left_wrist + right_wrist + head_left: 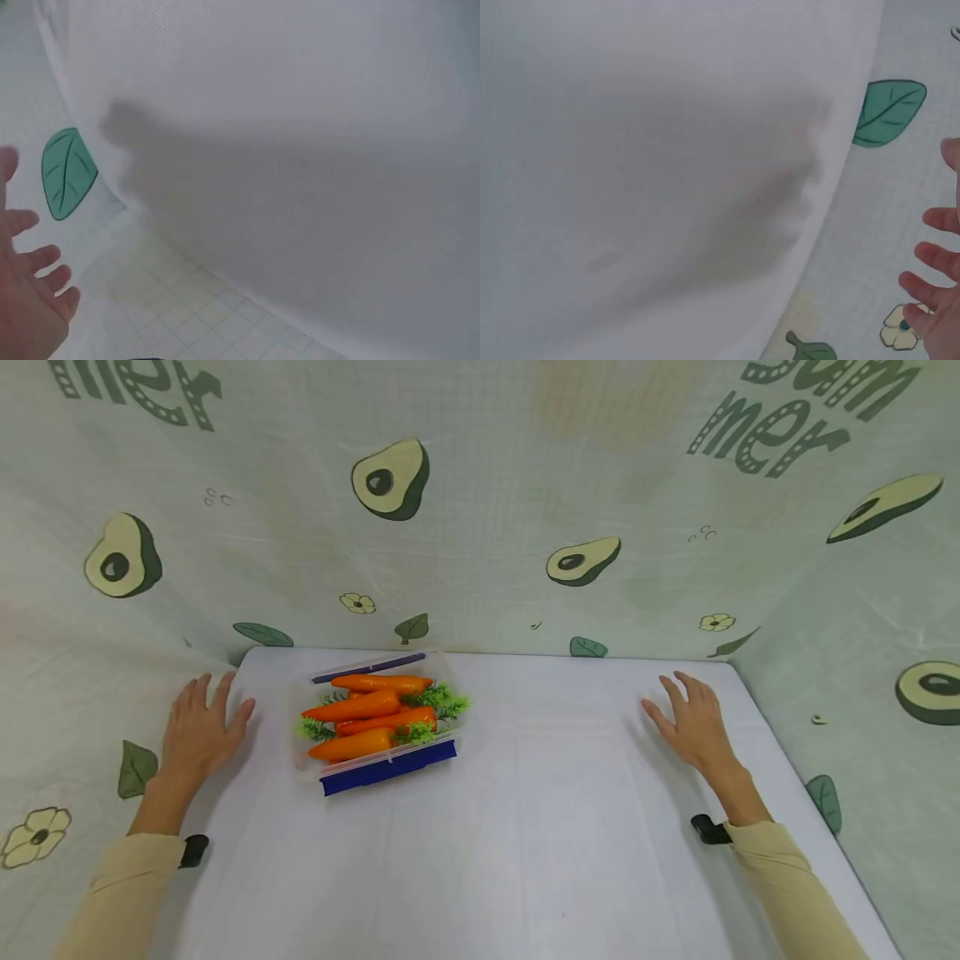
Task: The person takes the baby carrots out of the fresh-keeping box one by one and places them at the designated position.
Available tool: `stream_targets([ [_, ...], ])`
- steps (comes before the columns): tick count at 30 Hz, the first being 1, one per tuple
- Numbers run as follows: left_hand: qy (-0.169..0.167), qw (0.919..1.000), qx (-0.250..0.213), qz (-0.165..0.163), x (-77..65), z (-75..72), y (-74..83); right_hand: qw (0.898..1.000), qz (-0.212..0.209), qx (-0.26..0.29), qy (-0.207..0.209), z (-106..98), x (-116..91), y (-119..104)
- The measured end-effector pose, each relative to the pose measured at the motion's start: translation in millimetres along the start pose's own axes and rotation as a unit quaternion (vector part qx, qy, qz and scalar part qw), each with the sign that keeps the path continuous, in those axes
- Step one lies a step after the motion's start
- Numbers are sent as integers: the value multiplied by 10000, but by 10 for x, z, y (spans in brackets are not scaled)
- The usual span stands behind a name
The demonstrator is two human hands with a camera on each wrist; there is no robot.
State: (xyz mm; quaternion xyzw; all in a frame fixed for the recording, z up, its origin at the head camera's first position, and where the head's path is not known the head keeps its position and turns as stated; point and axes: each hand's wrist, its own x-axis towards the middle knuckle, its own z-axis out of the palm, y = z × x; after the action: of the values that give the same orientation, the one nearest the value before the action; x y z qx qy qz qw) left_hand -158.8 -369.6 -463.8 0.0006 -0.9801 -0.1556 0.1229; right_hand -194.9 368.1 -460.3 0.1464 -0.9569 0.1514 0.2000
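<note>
Several orange toy carrots with green leafy tops lie in a clear plastic box, whose long sides carry dark blue clips. It stands on the left part of the white table, slightly turned. To the left of the box my left hand hovers over the table's left edge, fingers spread and holding nothing. On the far right side my right hand is held above the table, its fingers loosely extended and free of any object. Neither wrist view shows the box; each has only the fingers, tabletop and a shadow.
The white tabletop spans the middle, with its edges at the back and sides. A pale cloth printed with avocados, leaves and lettering hangs behind and around it. Black wrist bands sit at both sleeves.
</note>
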Motion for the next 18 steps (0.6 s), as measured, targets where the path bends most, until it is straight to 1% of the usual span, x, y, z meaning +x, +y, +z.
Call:
stream_targets([
  [3,397,9991,-128,-66,-16,-24,32,9970,-410,82,656,29,45,-57],
  [6,583,9979,-218,-204,-24,-57,60,9942,-505,214,922,61,91,-112],
  [9,571,9969,-377,-379,-40,-98,98,9929,-474,454,991,82,132,-182],
  [12,584,9955,-567,-479,-52,-139,151,9917,-398,689,1012,101,168,-267],
  [18,608,9915,-890,-728,-70,-201,275,9903,-136,1039,907,133,227,-462],
])
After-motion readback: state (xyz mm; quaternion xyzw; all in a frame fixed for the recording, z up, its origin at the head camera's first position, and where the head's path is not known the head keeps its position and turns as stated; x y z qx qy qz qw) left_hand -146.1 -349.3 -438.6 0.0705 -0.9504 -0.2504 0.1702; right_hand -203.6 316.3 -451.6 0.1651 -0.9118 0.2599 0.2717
